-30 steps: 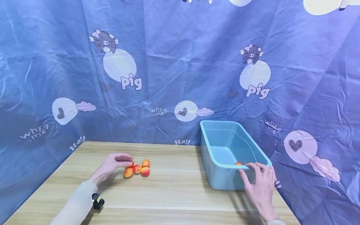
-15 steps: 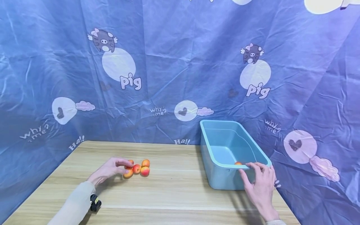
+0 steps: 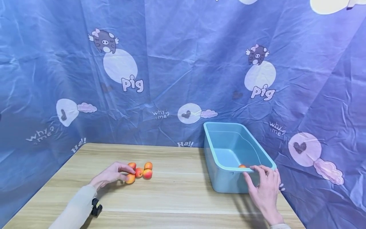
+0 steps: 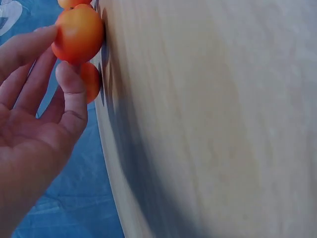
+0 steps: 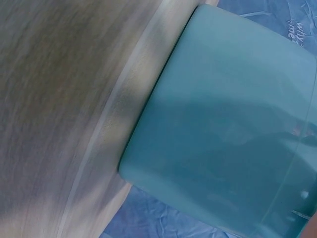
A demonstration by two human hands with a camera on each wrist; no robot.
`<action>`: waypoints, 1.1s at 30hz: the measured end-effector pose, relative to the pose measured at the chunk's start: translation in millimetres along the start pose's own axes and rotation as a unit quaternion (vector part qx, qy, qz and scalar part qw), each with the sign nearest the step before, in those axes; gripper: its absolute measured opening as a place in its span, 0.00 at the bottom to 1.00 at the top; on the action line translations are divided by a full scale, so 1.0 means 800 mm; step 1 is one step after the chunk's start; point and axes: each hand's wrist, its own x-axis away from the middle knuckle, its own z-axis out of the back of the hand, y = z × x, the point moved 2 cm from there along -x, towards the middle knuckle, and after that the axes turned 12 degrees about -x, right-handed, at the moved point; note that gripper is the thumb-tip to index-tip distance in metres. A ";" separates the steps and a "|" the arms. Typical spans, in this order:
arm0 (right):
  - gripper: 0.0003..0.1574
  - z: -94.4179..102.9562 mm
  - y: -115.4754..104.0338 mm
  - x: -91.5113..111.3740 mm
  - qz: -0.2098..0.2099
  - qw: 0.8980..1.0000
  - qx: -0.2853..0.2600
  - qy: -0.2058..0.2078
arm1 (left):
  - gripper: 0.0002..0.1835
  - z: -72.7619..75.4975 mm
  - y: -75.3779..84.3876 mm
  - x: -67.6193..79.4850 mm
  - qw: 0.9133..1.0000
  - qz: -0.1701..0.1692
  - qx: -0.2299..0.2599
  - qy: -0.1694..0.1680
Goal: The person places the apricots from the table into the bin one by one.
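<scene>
Several small orange-red apricots lie in a cluster on the left of the table. My left hand pinches the nearest apricot between thumb and index finger. The left wrist view gives that apricot close up, its round side against both fingertips, with another apricot partly hidden behind the thumb. To its right sit a red apricot and two more. Over on the right, my right hand grips the near rim of a blue plastic bin, fingers over the edge. One apricot shows inside the bin.
The wooden table ends at a blue printed cloth hanging behind and at both sides. A black device is strapped at the left sleeve. The bin's tall wall stands on the table's right side.
My left hand has shifted from the back-left apricot toward the nearest one and now has fingertips on it. The right hand stays at the bin rim.
</scene>
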 end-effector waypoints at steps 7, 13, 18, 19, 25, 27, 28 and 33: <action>0.38 -0.001 -0.001 0.001 0.004 1.000 -0.006 0.003 | 0.25 0.002 -0.005 0.001 0.999 0.002 0.004 -0.045; 0.37 -0.003 -0.003 -0.001 0.024 0.999 -0.019 0.024 | 0.25 0.005 -0.009 0.007 0.997 -0.014 0.006 -0.072; 0.38 -0.004 -0.004 -0.001 0.029 0.999 -0.024 0.035 | 0.26 0.005 -0.007 0.010 0.997 -0.014 0.015 -0.077; 0.38 -0.004 -0.004 -0.001 0.029 0.999 -0.023 0.035 | 0.26 0.005 -0.006 0.010 0.997 -0.011 0.011 -0.075; 0.39 -0.001 -0.003 0.000 0.024 0.999 -0.017 0.031 | 0.25 0.003 -0.002 0.007 0.998 0.003 -0.004 -0.064; 0.40 0.001 -0.003 0.001 0.020 0.999 -0.015 0.029 | 0.25 0.002 -0.001 0.006 0.998 0.001 -0.004 -0.067; 0.40 0.001 -0.003 0.001 0.020 0.999 -0.013 0.027 | 0.25 0.002 -0.001 0.005 0.998 -0.003 -0.006 -0.068; 0.39 -0.001 -0.003 -0.001 0.023 0.999 -0.021 0.030 | 0.23 0.002 -0.001 0.004 0.997 -0.030 -0.021 -0.073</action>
